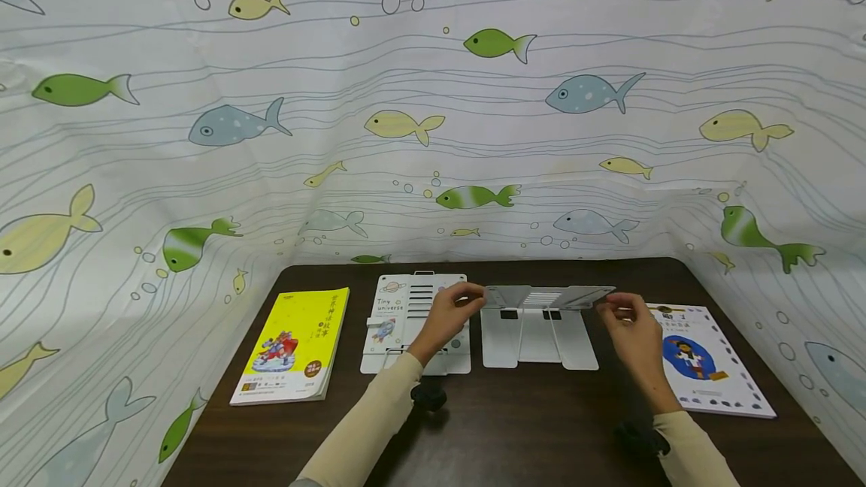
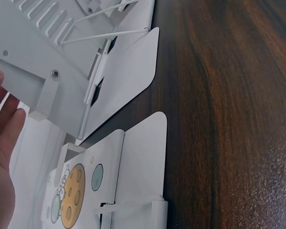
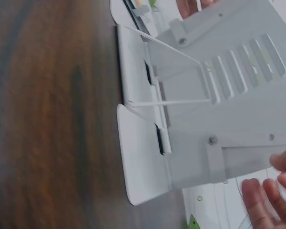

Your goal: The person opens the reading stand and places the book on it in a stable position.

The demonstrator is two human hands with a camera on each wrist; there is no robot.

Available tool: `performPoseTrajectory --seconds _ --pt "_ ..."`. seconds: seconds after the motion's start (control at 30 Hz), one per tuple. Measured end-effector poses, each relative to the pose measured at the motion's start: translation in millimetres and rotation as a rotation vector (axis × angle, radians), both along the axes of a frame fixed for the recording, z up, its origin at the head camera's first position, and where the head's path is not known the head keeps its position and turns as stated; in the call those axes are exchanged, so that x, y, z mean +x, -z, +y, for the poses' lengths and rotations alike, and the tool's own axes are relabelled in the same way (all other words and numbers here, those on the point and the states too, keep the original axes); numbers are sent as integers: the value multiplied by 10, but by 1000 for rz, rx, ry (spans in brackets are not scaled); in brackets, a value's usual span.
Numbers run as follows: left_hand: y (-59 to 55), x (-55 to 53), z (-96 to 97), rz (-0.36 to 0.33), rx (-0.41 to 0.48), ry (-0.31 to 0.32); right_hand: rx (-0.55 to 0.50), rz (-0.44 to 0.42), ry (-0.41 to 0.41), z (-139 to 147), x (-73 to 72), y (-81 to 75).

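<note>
A white metal book stand (image 1: 501,344) is unfolded on the table, its slotted panel (image 3: 190,119) raised over the flat base. A wire bracket (image 3: 176,102) spans between panel and base. My left hand (image 1: 446,318) grips the panel's left edge, thumb and fingertips at the rim. At the opposite edge, my right hand (image 1: 632,333) holds the panel with the thumb (image 3: 283,160) on its rim; the other fingers lie partly beyond it. Left of this stand lies a second, folded book stand (image 1: 395,318) printed "Tiny universe", beneath my left forearm.
A thick yellow book (image 1: 298,344) lies at the table's left. To the right lies a white book (image 1: 717,337) with a blue circle on its cover, partly behind my right hand. The dark wooden table (image 1: 514,427) meets a fish-printed cloth (image 1: 406,171) at the back and sides.
</note>
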State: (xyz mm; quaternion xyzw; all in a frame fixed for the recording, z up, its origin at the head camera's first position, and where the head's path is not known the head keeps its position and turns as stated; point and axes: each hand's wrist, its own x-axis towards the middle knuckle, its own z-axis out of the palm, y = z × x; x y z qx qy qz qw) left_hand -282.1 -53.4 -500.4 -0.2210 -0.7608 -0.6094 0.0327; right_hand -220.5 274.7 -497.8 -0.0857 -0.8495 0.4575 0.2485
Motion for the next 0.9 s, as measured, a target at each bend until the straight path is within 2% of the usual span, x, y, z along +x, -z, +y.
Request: performPoseTrajectory --seconds 0.2,0.33,0.53,0.73,0.9 --pt "-1 -10 19 29 32 -9 17 189 -41 -14 -50 -49" --pt "13 -5 32 39 25 -22 15 248 -13 -33 -89 -54" --pt "35 30 41 75 11 5 5 248 17 0 -168 -47" --pt "54 117 92 195 -40 87 16 224 23 68 -297 -75" --pt "66 212 171 267 -36 152 28 224 -15 118 -482 -103"
